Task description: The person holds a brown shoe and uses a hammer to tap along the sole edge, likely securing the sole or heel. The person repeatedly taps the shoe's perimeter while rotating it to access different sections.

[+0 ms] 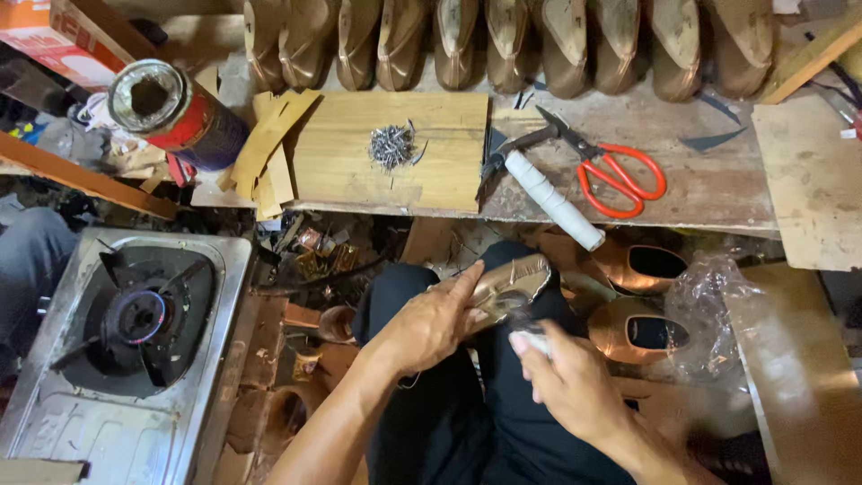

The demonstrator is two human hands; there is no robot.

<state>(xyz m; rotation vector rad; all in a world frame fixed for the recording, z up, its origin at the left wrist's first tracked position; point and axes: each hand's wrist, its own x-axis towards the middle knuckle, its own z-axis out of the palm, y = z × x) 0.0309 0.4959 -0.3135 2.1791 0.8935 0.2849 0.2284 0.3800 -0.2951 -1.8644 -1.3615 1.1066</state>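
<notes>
A glossy bronze-coloured shoe upper (pixel 507 283) on its form lies across the person's lap, over dark trousers, toe pointing up and to the right, its shiny surface catching the light. On the left of the table (pixel 709 193) stands a round can (pixel 175 112) with a red and dark blue wrapper and an open, crusted mouth; at the top left corner sits part of a red and orange cardboard box (pixel 45 36). A crumpled clear plastic bag (pixel 709 310) lies at the right beside two more bronze shoes (pixel 642 301). The left hand (pixel 431 323) wraps around the shoe upper from the near side, fingers curled closed on it, thumb stretched along its edge. The right hand (pixel 570 386) is pinched shut around a small white tool (pixel 530 339), blurred, its tip touching the shoe upper. On the table lie a pile of small nails (pixel 392 145), a white-handled hammer (pixel 539 184) and red-handled scissors (pixel 602 166).
</notes>
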